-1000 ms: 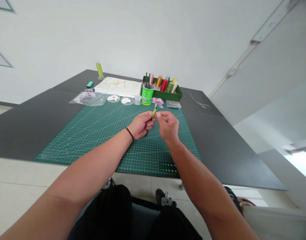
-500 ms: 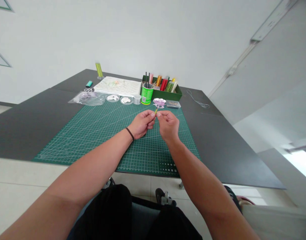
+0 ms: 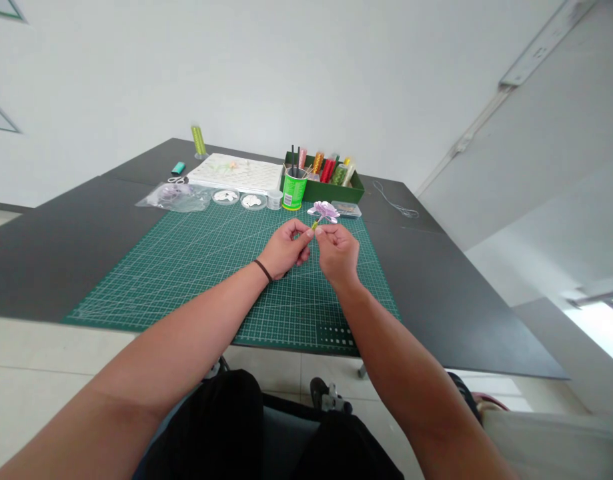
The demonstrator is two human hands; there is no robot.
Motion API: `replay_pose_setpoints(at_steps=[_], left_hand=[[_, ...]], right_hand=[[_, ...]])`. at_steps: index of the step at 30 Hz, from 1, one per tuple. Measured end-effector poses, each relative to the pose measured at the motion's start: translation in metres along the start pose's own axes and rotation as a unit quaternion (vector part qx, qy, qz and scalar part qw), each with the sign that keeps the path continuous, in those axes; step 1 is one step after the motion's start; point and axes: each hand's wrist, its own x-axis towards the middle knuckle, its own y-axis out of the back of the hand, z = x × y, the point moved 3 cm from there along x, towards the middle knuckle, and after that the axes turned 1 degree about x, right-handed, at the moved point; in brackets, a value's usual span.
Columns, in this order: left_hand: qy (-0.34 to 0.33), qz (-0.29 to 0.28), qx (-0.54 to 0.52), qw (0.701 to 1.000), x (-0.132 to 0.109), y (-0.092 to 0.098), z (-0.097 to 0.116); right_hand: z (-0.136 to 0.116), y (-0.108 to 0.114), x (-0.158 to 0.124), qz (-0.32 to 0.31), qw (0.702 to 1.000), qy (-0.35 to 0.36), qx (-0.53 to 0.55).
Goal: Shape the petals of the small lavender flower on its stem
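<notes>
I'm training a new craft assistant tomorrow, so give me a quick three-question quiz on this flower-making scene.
1. True or false: the left hand and the right hand both pinch the stem of the purple paper flower.
2. Where does the green can stand? A) at the far edge of the cutting mat; B) on the floor; C) in the person's lap.
3. Which wrist wears the dark band?

Key: 1 true; 2 A; 3 the left wrist.
</notes>
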Motion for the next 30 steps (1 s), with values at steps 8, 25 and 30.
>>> replay_pose_setpoints(at_steps=[8, 25, 30], left_hand=[[0.019, 0.013, -0.052, 0.998, 0.0015, -0.0043, 0.0052], [0.015, 0.034, -0.034, 0.999, 0.0018, -0.0013, 0.0044], [0.013, 0.032, -0.038, 0.999, 0.0014, -0.0012, 0.0048]], right_hand=[[-0.0006, -0.001, 0.0017, 0.007, 1.0, -0.005, -0.026], [-0.001, -0.0032, 0.0015, -0.004, 0.999, -0.035, -0.031], [0.0005, -0.0035, 0.0011, -0.007, 0.999, -0.033, -0.021]])
